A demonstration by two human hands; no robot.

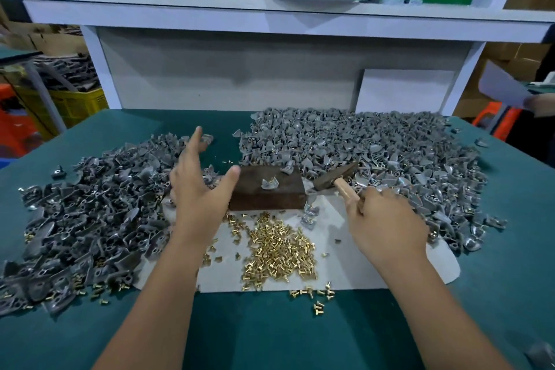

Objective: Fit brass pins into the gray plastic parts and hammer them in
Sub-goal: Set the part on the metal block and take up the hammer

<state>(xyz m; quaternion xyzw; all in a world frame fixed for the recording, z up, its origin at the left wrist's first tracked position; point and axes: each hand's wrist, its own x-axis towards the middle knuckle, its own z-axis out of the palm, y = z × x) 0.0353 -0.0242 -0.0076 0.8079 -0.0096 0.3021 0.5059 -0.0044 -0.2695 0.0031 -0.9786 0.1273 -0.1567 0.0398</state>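
My right hand grips the wooden handle of the hammer, whose head lies just past my knuckles beside the block. My left hand is released, fingers spread, thumb touching the block's left edge. On the block, between my hands, sits a gray part with a pin in it. Loose brass pins lie on white paper below my wrists. Heaps of gray parts spread left of my left hand and beyond my right.
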